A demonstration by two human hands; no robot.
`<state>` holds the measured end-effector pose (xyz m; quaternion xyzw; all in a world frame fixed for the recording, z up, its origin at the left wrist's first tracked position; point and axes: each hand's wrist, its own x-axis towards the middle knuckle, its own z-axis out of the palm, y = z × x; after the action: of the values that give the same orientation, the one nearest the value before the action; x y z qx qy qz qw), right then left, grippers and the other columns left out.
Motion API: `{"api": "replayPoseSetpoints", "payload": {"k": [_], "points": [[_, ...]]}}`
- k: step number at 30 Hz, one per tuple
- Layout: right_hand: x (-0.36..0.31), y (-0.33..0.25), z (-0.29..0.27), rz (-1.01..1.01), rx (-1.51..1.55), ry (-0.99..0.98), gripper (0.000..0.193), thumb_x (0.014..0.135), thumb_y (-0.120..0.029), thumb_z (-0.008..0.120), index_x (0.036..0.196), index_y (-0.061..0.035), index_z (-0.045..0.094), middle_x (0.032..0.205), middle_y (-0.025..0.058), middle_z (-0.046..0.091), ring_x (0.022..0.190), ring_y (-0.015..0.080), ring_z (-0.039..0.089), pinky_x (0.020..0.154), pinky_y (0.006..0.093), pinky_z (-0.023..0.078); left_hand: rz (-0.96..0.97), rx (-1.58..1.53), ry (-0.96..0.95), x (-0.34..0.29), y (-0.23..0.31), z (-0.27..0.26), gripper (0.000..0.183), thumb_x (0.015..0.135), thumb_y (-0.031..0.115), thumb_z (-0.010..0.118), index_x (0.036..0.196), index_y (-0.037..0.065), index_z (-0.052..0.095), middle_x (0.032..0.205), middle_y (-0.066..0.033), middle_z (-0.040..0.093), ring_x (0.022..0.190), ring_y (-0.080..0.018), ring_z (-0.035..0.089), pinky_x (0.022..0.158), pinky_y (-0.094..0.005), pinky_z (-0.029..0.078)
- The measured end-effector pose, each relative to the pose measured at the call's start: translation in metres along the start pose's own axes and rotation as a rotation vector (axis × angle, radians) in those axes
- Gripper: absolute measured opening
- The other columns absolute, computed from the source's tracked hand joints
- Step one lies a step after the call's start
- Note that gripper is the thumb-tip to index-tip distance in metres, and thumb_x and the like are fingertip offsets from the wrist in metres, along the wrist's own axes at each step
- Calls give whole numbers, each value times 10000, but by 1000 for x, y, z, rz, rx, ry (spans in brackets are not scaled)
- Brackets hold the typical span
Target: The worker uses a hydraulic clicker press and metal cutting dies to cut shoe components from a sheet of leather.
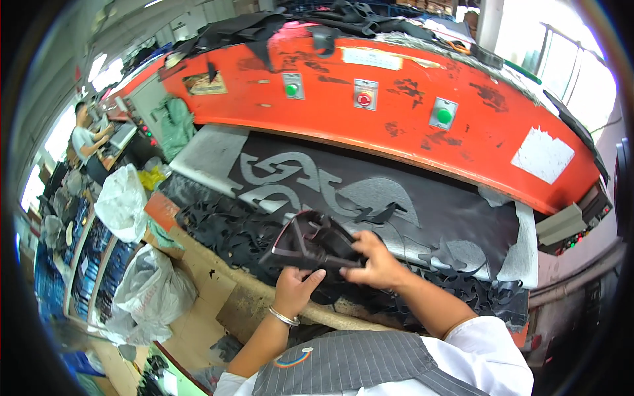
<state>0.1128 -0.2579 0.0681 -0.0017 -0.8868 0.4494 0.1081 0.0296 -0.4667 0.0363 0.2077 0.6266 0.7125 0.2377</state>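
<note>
Both hands hold up a dark metal cutting die, an open frame with crossing struts, above the near edge of the press bed. My left hand grips its lower left side, thumb along the rim. Around its right end my right hand is closed. Beyond the die, a black sheet lies across the pale bed, with curved shapes cut out that show the grey surface below. A loose black piece sticks up from the sheet. The die hides part of the bed's front edge.
An orange press beam with green and red buttons spans the far side above the bed. Black scraps heap along the near edge. White plastic bags stand at the left. Another person sits at the far left.
</note>
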Motion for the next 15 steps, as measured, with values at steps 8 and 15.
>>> {"api": "replayPoseSetpoints", "payload": {"k": [8,15], "points": [[-37,-57,113,-130,9,-200,522,639,-339,775,980,40,661,1188,241,521,1141,381,481,973,432,394,167,168,450,-102,-19,-50,329,832,244,724,1043,19,607,960,-50,647,880,-155,605,806,-305,492],[-85,-73,143,-5,-75,-220,513,630,-346,772,983,14,683,1123,249,576,1070,367,542,948,400,424,-245,383,488,-245,-17,-76,498,775,497,725,798,8,634,666,-160,637,596,-267,620,591,-383,484]]}}
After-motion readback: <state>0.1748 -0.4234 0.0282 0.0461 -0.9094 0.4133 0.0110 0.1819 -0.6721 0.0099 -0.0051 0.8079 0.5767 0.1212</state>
